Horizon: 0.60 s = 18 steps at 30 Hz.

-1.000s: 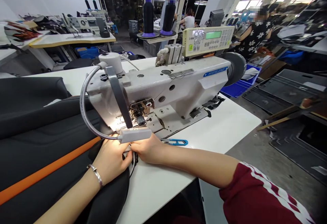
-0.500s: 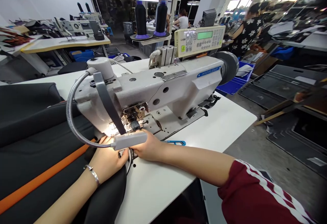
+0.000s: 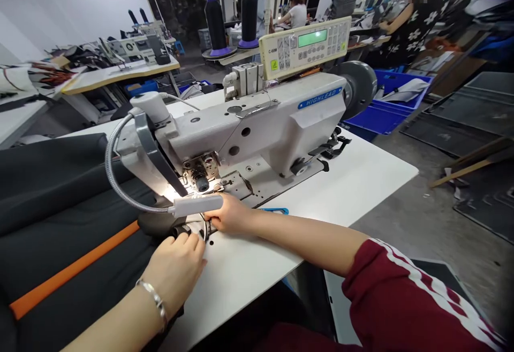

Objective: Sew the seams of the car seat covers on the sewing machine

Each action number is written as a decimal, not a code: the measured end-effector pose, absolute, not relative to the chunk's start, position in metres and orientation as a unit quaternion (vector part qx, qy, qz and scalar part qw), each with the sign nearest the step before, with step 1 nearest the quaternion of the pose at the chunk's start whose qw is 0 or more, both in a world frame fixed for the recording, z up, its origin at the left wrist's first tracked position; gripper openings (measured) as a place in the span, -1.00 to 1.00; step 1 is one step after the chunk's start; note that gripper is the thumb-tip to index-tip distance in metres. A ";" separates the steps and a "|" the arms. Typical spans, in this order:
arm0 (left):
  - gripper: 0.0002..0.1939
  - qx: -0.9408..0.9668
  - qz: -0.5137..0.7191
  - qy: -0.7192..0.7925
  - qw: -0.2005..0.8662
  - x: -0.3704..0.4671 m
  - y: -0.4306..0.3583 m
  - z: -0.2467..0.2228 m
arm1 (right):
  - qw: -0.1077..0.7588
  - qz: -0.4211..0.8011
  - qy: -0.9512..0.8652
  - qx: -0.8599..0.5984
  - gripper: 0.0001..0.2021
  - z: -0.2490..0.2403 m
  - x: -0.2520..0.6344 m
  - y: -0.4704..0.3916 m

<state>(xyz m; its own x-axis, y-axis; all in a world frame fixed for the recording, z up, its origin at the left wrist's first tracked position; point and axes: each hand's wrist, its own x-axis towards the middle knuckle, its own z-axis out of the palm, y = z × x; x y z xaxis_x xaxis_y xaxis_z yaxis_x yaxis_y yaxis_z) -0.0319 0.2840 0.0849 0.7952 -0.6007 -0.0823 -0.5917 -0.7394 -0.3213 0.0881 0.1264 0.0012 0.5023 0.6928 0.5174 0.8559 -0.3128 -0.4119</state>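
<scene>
A white sewing machine (image 3: 257, 122) stands on the white table, its lamp (image 3: 198, 205) lit at the needle area. Dark fabric (image 3: 72, 181) with an orange strip (image 3: 76, 269) spreads left of it and runs to the needle area. My left hand (image 3: 176, 266), with a silver bracelet, has its fingers curled on the near edge of the fabric, by a white and black piping (image 3: 204, 229). Right of the lamp, my right hand (image 3: 231, 213) is closed at the fabric edge close to the needle; its fingertips are partly hidden behind the lamp.
Blue scissors or a similar tool (image 3: 275, 211) lie behind my right forearm. Two thread cones (image 3: 249, 17) and a control panel (image 3: 305, 47) rise behind the machine. A blue crate (image 3: 385, 106) is beyond the table's right end. Several people work farther back.
My left hand has moved back from the needle area toward me and now grips the fabric's near edge. My right hand stays by the needle. The view has shifted slightly.
</scene>
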 end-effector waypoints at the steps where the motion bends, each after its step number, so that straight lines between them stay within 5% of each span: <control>1: -0.95 -0.939 -0.002 0.299 0.167 -0.030 0.283 0.084 | 0.326 -0.124 -0.486 -0.802 -0.87 0.003 0.087 0.126; 11: -0.98 -0.938 -0.131 0.279 0.158 -0.016 0.282 0.066 | 0.293 -0.101 -0.510 -0.802 -0.91 0.014 0.076 0.117; 18: -0.77 -0.927 -0.221 0.277 0.121 -0.014 0.284 0.057 | 0.220 -0.123 -0.559 -0.790 -0.88 0.021 0.074 0.118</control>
